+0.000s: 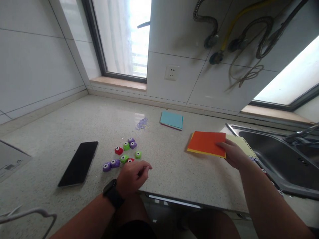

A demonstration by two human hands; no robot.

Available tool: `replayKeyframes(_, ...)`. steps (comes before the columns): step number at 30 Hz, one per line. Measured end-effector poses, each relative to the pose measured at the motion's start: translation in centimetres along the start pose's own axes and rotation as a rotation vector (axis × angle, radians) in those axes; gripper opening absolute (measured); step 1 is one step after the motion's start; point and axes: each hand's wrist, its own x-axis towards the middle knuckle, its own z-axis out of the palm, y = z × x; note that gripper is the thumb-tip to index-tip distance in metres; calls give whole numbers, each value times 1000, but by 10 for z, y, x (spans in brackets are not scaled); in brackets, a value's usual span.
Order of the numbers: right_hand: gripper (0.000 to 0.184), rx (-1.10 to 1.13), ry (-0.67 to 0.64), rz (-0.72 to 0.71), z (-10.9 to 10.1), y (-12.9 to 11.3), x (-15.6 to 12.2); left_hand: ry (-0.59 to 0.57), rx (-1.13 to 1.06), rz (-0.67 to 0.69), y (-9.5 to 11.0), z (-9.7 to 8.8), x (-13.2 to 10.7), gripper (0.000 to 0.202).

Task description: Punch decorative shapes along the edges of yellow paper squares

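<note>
My right hand (pixel 230 153) pinches the right edge of an orange sheet of paper (pixel 206 142), with a yellow sheet (pixel 196 152) showing beneath it. A pale yellow sheet (pixel 241 146) with small marks along its edge lies behind that hand, beside the sink. My left hand (pixel 134 176) is curled closed near the counter's front edge, with nothing visible in it. Just beyond it stand several small craft punches: purple (pixel 107 166), green (pixel 124 159) and red (pixel 119 150). One red punch (pixel 130 160) is partly hidden by the left hand.
A teal stack of paper (pixel 171 120) lies near the wall, with purple paper bits (pixel 142 123) left of it. A black tablet (pixel 79 163) rests at left, near a white box (pixel 12 159) and a cable (pixel 32 211). The steel sink (pixel 286 156) is at right.
</note>
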Motion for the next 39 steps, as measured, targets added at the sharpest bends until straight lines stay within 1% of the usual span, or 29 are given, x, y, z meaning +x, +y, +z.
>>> replayKeyframes(2, 20, 11, -28, 36, -2, 1, 3, 0, 6, -2, 0, 0, 0, 22)
replayKeyframes(5, 25, 13, -102, 52, 15, -4, 7, 8, 16, -2, 0, -1, 0, 22)
replayKeyframes(10, 27, -4, -258, 40, 58, -10, 5, 15, 19, 3, 1, -1, -1, 21)
replayKeyframes(15, 33, 9, -377, -30, 105, -8, 6, 11, 6, -2, 2, -1, 1, 22)
replayKeyframes(21, 36, 1, -431, -59, 161, -16, 22, 1, -8, -6, 1, -2, 1, 21)
replayKeyframes(27, 30, -30, -490, -88, 215, -24, 34, 2, -33, 11, -1, 0, 0, 20)
replayKeyframes(30, 30, -47, -501, -94, 237, -28, 38, -1, -39, 12, -2, 1, 0, 20)
replayKeyframes(32, 31, -59, -497, -103, 242, -34, 38, 1, -39, 6, -2, 1, 0, 20)
replayKeyframes(34, 30, -65, -491, -123, 237, -43, 34, 3, -39, 2, -1, 1, 1, 20)
replayKeyframes(36, 29, -65, -481, -145, 221, -52, 27, 5, -36, 3, -1, 1, 1, 20)
replayKeyframes(39, 28, -71, -457, -157, 188, -63, 14, 2, -22, 5, -1, 1, 1, 21)
